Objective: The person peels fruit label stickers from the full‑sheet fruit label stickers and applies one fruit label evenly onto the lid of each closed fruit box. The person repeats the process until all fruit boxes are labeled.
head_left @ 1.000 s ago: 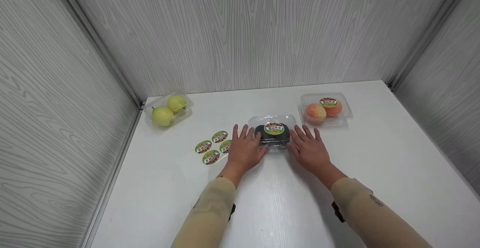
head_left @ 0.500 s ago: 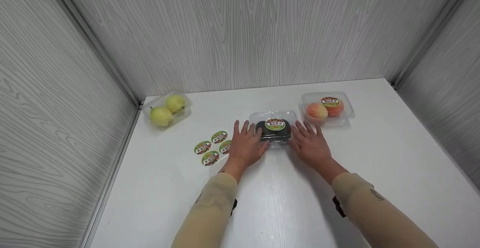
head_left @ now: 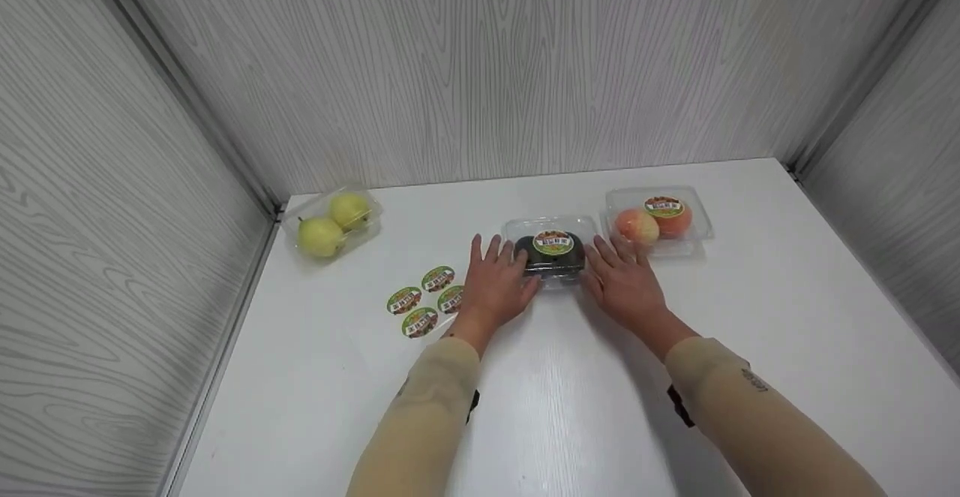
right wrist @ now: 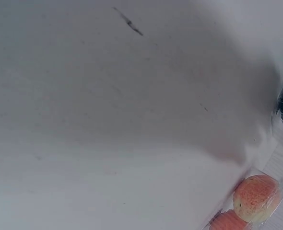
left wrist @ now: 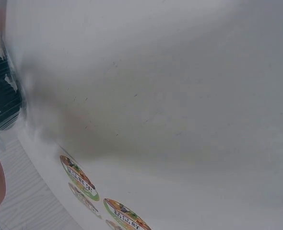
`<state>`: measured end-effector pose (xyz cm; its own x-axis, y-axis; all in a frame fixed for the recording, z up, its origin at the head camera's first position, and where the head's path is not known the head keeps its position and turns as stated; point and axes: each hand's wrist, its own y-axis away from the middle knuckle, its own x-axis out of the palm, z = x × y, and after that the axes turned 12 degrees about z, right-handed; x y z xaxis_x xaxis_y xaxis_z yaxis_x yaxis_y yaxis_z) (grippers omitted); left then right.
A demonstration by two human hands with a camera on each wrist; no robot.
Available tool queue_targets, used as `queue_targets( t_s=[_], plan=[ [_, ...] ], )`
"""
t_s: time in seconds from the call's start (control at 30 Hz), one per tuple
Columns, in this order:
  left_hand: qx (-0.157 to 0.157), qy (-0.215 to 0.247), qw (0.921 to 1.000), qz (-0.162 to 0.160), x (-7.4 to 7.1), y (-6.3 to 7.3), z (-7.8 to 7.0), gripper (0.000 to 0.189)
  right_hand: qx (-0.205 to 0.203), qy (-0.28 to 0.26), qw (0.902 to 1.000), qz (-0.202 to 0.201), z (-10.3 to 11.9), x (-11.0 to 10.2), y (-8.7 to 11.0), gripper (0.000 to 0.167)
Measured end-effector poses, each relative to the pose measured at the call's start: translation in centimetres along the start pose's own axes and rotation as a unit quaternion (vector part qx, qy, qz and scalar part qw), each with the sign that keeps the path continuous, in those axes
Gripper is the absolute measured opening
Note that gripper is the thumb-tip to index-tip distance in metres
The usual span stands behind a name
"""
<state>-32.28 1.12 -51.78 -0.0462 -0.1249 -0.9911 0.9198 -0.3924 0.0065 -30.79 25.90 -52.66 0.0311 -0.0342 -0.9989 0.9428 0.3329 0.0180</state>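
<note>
A clear plastic clamshell box [head_left: 550, 223] sits mid-table, holding dark, nearly black fruit [head_left: 574, 254]. An oval fruit label [head_left: 553, 242] is stuck on its lid. My left hand [head_left: 495, 284] lies along the box's left side with straight fingers, the thumb at the front edge. On the opposite side my right hand [head_left: 626, 284] rests against the box, fingers also extended. At the edges of the wrist views only parts of the dark fruit [left wrist: 6, 103] and of the hands show.
Several loose oval labels [head_left: 419, 322] lie on a sheet left of my left hand, partly covered by it. A clear box with two yellow-green pears [head_left: 321, 237] stands at back left. Back right is a labelled box with two peaches [head_left: 637, 225], close to my right fingertips.
Both hands and the box of dark fruit between them have slid a little away from me, toward the back wall. The label on the lid stays in place.
</note>
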Motion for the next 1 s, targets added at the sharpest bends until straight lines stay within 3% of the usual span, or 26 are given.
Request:
queue_targets(
  t_s=[0.63, 1.0],
  plan=[
    [0.001, 0.014, 0.9999, 0.002, 0.1, -2.9, 0.2, 0.065, 0.009, 0.003, 0.9995, 0.031, -1.6, -0.3, -2.1, 0.06],
    [-0.001, 0.01, 0.9999, -0.013, 0.1, -4.5, 0.3, 0.062, 0.004, 0.006, 0.9994, 0.034, -2.7, -0.7, -3.7, 0.061]
  ],
)
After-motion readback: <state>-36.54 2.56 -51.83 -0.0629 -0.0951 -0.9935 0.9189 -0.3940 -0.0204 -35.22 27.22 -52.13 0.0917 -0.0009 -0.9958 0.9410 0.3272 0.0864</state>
